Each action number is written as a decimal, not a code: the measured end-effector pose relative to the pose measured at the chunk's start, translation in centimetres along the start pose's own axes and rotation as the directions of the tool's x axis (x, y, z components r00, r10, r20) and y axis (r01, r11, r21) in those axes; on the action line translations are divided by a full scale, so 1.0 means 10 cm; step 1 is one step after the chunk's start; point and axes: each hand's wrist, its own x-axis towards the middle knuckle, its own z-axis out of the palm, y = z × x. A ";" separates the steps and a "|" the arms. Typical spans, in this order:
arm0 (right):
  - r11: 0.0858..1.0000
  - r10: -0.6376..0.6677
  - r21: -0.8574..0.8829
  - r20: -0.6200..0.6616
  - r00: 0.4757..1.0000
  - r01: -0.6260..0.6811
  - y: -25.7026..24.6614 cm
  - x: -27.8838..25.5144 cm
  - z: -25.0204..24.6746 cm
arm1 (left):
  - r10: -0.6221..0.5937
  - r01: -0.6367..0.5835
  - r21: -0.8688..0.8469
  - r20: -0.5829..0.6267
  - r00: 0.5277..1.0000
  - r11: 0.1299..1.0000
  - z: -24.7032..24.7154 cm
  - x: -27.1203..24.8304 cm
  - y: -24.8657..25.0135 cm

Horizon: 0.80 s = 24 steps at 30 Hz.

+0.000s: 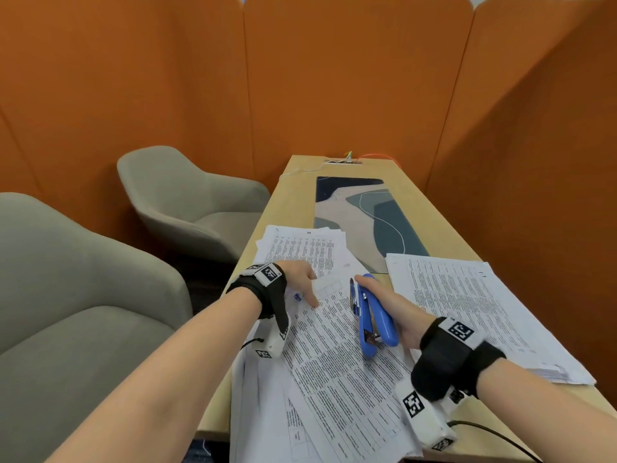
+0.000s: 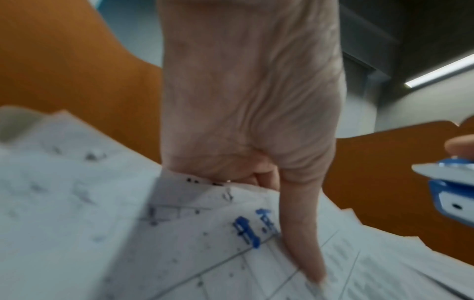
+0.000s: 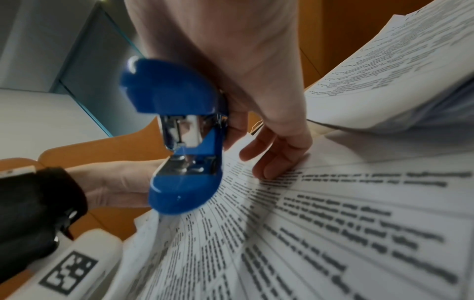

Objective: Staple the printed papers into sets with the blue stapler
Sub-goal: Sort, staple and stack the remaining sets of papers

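Note:
My right hand (image 1: 394, 305) grips the blue stapler (image 1: 377, 315), index finger lying along its top. The stapler's nose points away from me, and it hovers just over a fanned set of printed papers (image 1: 334, 345) in front of me. In the right wrist view the stapler (image 3: 179, 121) has its mouth apart, and my other fingers (image 3: 277, 160) touch the sheets (image 3: 333, 223). My left hand (image 1: 298, 279) pinches the set's top left corner. The thumb (image 2: 302, 233) presses on top, and the fingers are tucked under the paper (image 2: 205, 253). The stapler's nose (image 2: 451, 192) is a short way right of that thumb.
A thick paper stack (image 1: 467, 305) lies on the right of the wooden table (image 1: 293, 182), another pile (image 1: 300, 248) at the back left. A patterned desk mat (image 1: 360, 212) runs down the middle. Two grey armchairs (image 1: 187, 202) stand left. Orange partitions (image 1: 334, 78) enclose the booth.

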 end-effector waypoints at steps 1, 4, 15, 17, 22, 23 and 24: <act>1.000 0.002 0.010 0.000 1.000 -0.002 0.00 0.00 0.00 | 0.007 -0.007 -0.052 0.000 1.000 0.999 0.01 -0.01 -0.01; 0.998 0.005 0.062 0.007 1.000 -0.005 -0.03 -0.02 -0.01 | 0.033 -0.034 -0.031 -0.029 0.999 0.999 0.03 -0.02 -0.02; 0.940 0.110 -0.310 -0.130 0.985 -0.146 -0.29 0.12 0.05 | 0.087 -0.059 0.417 -0.048 0.995 0.907 0.45 -0.36 -0.24; 0.717 -0.009 -0.692 -0.130 0.991 -0.084 -0.28 0.15 0.16 | -0.041 0.022 0.469 0.031 0.999 0.883 0.51 -0.32 -0.28; 0.149 -0.158 -0.989 -0.017 0.987 0.006 -0.20 0.15 0.41 | -0.111 0.063 0.521 0.062 0.992 0.851 0.55 -0.32 -0.27; 0.107 -0.167 -0.994 -0.004 0.986 0.014 -0.20 0.15 0.44 | -0.116 0.067 0.527 0.061 0.991 0.847 0.56 -0.32 -0.27; 0.074 -0.161 -0.997 0.002 0.987 0.014 -0.20 0.15 0.47 | -0.120 0.071 0.532 0.058 0.991 0.844 0.56 -0.32 -0.27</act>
